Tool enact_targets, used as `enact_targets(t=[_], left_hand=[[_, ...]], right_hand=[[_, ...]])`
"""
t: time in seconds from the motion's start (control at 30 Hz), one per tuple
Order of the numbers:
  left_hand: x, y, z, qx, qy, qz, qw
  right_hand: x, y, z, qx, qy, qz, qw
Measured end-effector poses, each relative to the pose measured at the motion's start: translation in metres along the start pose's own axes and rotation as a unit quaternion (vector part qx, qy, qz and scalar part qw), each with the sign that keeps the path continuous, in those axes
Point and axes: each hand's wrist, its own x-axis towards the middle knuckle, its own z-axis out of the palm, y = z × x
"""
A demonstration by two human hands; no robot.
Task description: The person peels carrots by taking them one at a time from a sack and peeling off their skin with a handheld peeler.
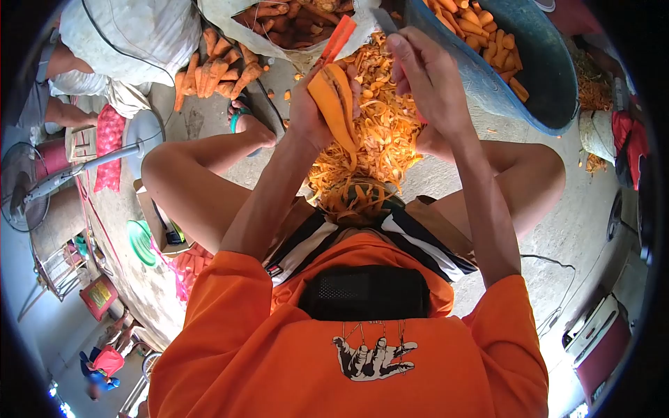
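Note:
My left hand (pixel 310 118) is closed around a large carrot (pixel 335 101), which has a dark groove down its side. A long red strip with a slot (pixel 338 40) juts out above that hand; it looks like a peeler handle, but its lower end is hidden. In my closed right hand (pixel 433 76) is a knife, its grey blade (pixel 384 21) pointing up and away and its handle covered by my fingers. The blade is apart from the carrot. Beneath both hands lies a heap of orange peelings (pixel 380 115), reaching back between my legs.
Peeled carrots (pixel 481 31) fill part of a blue tub (pixel 557 90) at the upper right. Unpeeled carrots (pixel 212 73) lie on the floor beside an open white sack (pixel 296 52) of more carrots. A fan (pixel 28 184) stands at left; another person's legs (pixel 66 63) show nearby.

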Motion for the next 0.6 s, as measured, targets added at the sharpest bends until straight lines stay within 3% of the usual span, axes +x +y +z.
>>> enact_targets(t=[0.23, 0.3, 0.53, 0.6], left_hand=[[0.003, 0.002, 0.004, 0.028, 0.073, 0.052, 0.996], [0.003, 0.003, -0.001, 0.107, 0.086, 0.076, 0.988], [0.005, 0.005, -0.002, 0.106, 0.076, 0.071, 0.989], [0.004, 0.002, 0.004, 0.133, 0.121, 0.078, 0.981]], right_hand=[[-0.024, -0.012, 0.014, -0.179, -0.179, 0.019, 0.967], [-0.028, -0.011, 0.02, -0.182, -0.171, 0.0, 0.968], [-0.025, -0.012, 0.022, -0.209, -0.233, 0.006, 0.95], [-0.025, -0.013, 0.021, -0.209, -0.236, 0.009, 0.949]])
